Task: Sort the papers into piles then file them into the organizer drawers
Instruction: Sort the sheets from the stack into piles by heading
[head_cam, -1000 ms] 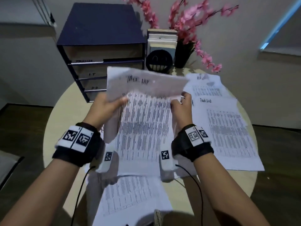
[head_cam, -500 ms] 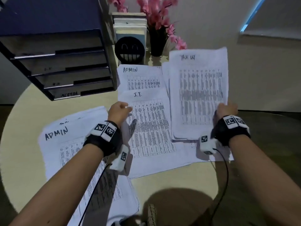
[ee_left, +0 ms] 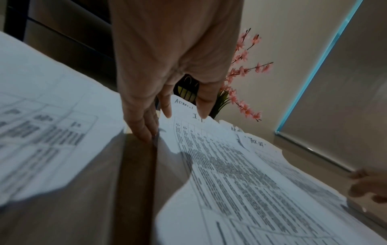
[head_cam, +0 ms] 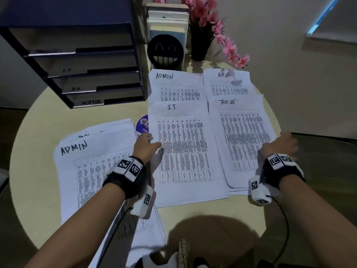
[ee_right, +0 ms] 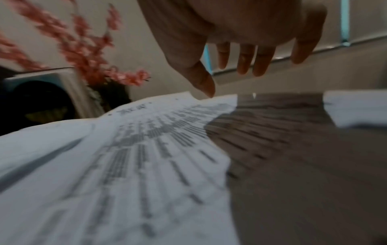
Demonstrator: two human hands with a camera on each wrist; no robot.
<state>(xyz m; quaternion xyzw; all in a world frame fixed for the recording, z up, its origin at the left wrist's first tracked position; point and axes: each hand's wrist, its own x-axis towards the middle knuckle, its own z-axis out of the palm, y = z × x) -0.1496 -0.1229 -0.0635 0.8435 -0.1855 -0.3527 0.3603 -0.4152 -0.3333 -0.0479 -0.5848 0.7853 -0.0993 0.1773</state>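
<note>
1. Head view: on the round table (head_cam: 38, 120) four paper piles lie right of the dark drawer organizer (head_cam: 81, 60). Their handwritten headings read "ADMIN" (head_cam: 176, 88), "H.R" (head_cam: 228, 84), "I.T." (head_cam: 185, 151) and "TASK LIST" (head_cam: 243, 136). A fifth stack headed "ADMIN" (head_cam: 90, 171) lies in front of the organizer, toward the person. Drawer labels read "I.T", something like "H.R" (blurred), and "ADMIN" on the lowest. A blue round sticker (head_cam: 143, 123) peeks out between the front ADMIN stack and the I.T. pile. Right of the organizer stand upright books (head_cam: 168, 22), a black grinning ornament (head_cam: 165, 51) and pink flowers (head_cam: 218, 29) in a dark vase.
2. Head view, hands: the left hand (head_cam: 145, 147) rests at the I.T. pile's left edge; the right hand (head_cam: 280, 144) sits at the TASK LIST pile's right edge. Both wear marker wristbands.
3. Left wrist view: the left hand (ee_left: 167, 66) has straight fingers (ee_left: 144, 129) pointing down at the I.T. pile's edge, gripping nothing; "ADMIN", "H.R" and "TASK LIST" are readable beyond.
4. Right wrist view: blurred. The right hand (ee_right: 236, 33) is spread loosely, thumb tip apparently touching the TASK LIST paper (ee_right: 125, 157), holding nothing.
</note>
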